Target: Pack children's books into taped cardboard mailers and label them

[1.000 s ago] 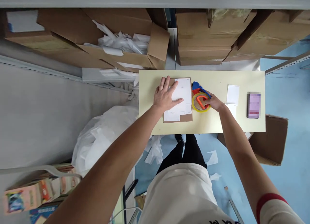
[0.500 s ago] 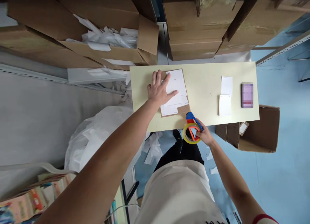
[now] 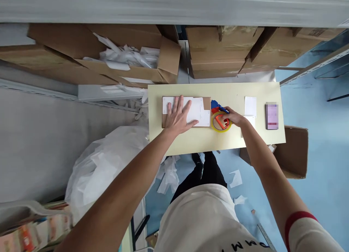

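A flat brown cardboard parcel (image 3: 206, 102) lies lengthwise on the cream table (image 3: 185, 141), with white paper sheets (image 3: 199, 110) on its top. My left hand (image 3: 177, 117) rests flat on those sheets, fingers spread. Wrapped around a tape dispenser (image 3: 221, 122), blue and red with a yellow-edged roll, is my right hand (image 3: 231, 116). The dispenser's blue head is at the parcel's right end; whether it touches the cardboard I cannot tell. Any tape strip is too fine to make out.
Two white paper pads (image 3: 250, 106) and a blurred purple box (image 3: 272, 116) lie at the table's right. An open carton (image 3: 294, 150) stands below that end. Cartons (image 3: 215, 48) line the shelf behind. A big translucent bag (image 3: 100, 165) sits on the left.
The parcel has turned from upright to lengthwise under my left hand. My right hand has brought the tape dispenser up from the table's front edge to the parcel's right end.
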Demonstrator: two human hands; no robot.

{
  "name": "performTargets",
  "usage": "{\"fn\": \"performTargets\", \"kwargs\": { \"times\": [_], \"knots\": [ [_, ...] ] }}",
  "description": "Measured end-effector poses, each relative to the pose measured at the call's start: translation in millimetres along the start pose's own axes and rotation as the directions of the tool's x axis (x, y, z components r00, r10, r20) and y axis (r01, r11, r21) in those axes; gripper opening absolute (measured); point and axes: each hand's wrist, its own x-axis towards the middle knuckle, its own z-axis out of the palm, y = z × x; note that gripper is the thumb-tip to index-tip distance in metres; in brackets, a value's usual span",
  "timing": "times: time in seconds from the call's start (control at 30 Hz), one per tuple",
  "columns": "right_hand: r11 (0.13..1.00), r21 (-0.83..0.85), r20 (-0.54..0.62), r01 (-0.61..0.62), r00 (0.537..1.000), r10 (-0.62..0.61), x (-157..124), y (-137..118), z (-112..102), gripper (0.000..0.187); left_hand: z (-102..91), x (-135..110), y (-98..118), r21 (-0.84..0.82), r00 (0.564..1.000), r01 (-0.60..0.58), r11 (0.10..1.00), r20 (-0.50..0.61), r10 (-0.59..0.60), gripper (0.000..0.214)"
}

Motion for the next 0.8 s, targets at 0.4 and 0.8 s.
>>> {"fn": "performTargets", "kwargs": {
  "times": [0.4,0.8],
  "knots": [
    [0.944,-0.323,0.043,-0.061,0.996,0.079,-49.7,23.0,6.3,0.07,5.8,8.9,-1.4,0.013,0.999,0.031,0.999,0.042,-0.031,0.107],
    [0.225,-0.96,0.112,0.166,0.966,-0.234,-118.6,5.7,116.8,0.063,13.0,18.5,-17.4,-0.262,0.999,-0.046,0.964,-0.022,0.042,0.097]
  ]
}}
